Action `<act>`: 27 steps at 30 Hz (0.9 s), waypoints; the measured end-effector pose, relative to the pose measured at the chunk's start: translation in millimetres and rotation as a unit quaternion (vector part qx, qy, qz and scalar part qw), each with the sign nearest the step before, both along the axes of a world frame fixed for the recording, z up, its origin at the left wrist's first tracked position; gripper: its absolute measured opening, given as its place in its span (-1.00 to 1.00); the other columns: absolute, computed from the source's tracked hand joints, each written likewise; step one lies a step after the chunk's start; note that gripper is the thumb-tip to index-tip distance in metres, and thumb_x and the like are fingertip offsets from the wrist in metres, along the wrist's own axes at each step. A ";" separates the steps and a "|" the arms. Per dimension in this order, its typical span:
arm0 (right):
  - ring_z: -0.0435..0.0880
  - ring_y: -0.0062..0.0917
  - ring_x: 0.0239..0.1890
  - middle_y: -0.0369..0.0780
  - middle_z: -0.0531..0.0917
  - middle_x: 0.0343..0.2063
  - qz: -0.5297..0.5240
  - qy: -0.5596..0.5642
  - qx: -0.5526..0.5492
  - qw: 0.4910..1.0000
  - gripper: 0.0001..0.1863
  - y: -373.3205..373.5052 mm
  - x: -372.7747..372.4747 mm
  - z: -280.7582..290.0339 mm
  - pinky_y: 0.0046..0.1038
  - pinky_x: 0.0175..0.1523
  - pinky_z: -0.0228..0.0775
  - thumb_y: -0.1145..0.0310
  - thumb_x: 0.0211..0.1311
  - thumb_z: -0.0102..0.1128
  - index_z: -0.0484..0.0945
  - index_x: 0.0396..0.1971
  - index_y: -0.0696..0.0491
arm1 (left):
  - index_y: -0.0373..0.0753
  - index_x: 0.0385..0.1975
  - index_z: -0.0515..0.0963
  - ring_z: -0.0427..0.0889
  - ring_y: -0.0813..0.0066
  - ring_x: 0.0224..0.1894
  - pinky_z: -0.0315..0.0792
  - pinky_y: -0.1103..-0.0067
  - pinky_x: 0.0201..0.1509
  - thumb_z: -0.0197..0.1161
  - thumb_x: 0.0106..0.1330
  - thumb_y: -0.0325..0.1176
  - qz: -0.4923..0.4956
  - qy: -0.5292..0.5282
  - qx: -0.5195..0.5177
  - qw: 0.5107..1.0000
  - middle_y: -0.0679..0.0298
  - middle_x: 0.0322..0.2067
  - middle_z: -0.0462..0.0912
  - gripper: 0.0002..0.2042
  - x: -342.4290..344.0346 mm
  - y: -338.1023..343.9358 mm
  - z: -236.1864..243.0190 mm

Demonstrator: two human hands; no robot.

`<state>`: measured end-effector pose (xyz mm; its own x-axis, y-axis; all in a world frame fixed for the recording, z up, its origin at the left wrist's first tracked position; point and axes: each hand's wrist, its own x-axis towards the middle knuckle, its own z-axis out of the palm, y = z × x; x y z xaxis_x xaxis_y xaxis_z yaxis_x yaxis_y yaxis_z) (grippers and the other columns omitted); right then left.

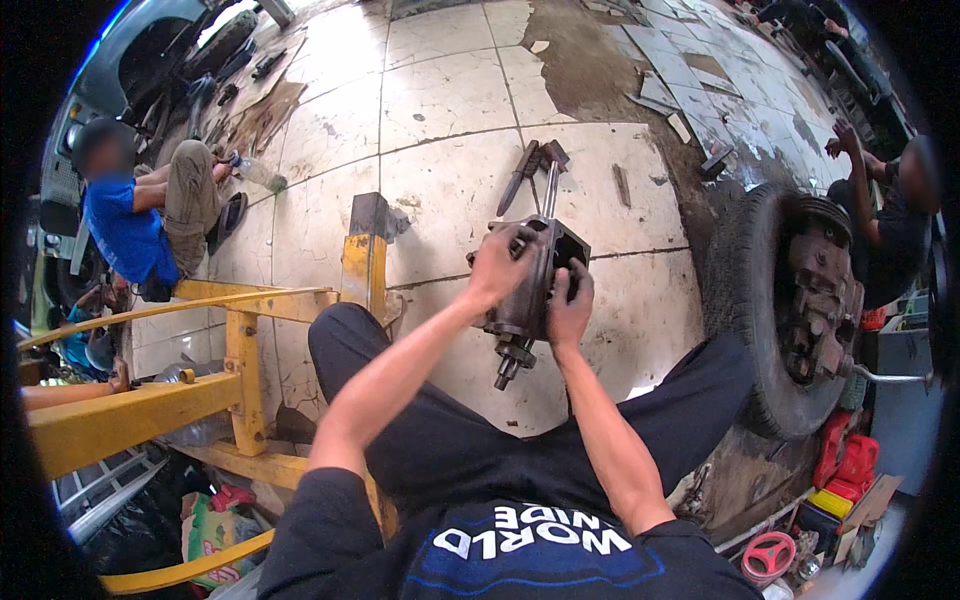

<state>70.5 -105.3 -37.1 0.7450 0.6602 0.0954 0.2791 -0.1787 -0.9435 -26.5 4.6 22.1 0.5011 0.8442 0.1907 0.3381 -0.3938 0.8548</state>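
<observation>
A dark, greasy metal housing [520,300] with a silver shaft [548,190] pointing away from me and a stepped end toward me lies on the tiles between my legs. My left hand [500,260] rests over its upper left part, fingers bent onto the metal and partly hidden. My right hand [568,305] grips its right side with curled, blackened fingers. Beyond the housing, beside the shaft's far end, lie dark tools [520,175], whose exact kind is hard to make out.
A yellow steel frame [130,410] stands left; a tire with rusty hub parts [745,290] stands right. A person in blue [125,225] sits at left; others are at far left and right [875,230]. Red containers [850,455] sit lower right. Broken tiles [650,80] lie ahead.
</observation>
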 end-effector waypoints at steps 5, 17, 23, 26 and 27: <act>0.58 -0.55 -0.24 -0.21 0.68 -0.29 0.199 0.200 -0.054 0.958 -0.55 34.6 46.7 44.9 -0.49 -0.10 0.41 0.04 0.24 0.31 0.60 -0.16 0.17 | -0.33 -0.08 0.48 0.60 0.48 -0.10 0.46 0.51 0.04 0.35 0.22 -0.39 -0.058 -0.096 -0.143 0.983 0.21 -0.14 0.65 -0.68 2.4 -8.5 -13.6; 0.69 -0.19 -0.25 -0.01 0.67 -0.29 0.386 -0.449 -0.082 0.801 -0.71 66.1 56.7 78.4 -0.29 -0.14 0.52 0.46 0.08 0.28 0.62 -0.15 0.14 | -0.38 -0.05 0.54 0.67 0.17 -0.09 0.50 0.40 0.06 0.26 0.18 -0.34 0.048 -0.045 -0.117 0.991 -0.06 -0.15 0.66 -0.64 -47.5 23.1 -21.8; 0.70 -0.23 -0.27 -0.03 0.69 -0.33 0.351 -0.358 -0.106 0.859 -0.78 72.3 52.4 92.8 -0.33 -0.11 0.51 0.48 0.04 0.25 0.67 -0.27 0.17 | -0.40 -0.04 0.54 0.69 0.37 -0.16 0.57 0.50 -0.10 0.23 0.24 -0.37 0.086 -0.051 -0.105 0.989 0.07 -0.19 0.69 -0.67 -54.5 34.4 -28.4; 0.66 -0.10 -0.18 -0.02 0.67 -0.27 0.352 -0.107 -0.159 0.916 -0.76 76.5 61.9 101.9 -0.26 -0.10 0.50 0.51 -0.02 0.18 0.69 -0.30 0.10 | -0.41 -0.06 0.55 0.69 0.37 -0.18 0.56 0.51 -0.11 0.21 0.23 -0.37 0.090 -0.059 -0.119 0.987 0.07 -0.22 0.70 -0.68 -52.1 34.1 -28.5; 0.66 -0.11 -0.18 -0.03 0.68 -0.27 0.337 -0.171 -0.132 0.917 -0.75 75.3 64.9 99.0 -0.26 -0.09 0.50 0.52 -0.02 0.17 0.69 -0.28 0.09 | -0.41 -0.07 0.55 0.69 0.37 -0.17 0.55 0.50 -0.10 0.21 0.23 -0.37 0.092 -0.061 -0.133 0.985 0.07 -0.22 0.70 -0.68 -50.1 33.0 -28.8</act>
<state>135.3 -30.0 62.0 0.1166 0.9930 0.0188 0.6817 -0.0663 -0.7286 -76.6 37.6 -6.7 0.3217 0.9468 -0.0005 0.2721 -0.0920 0.9579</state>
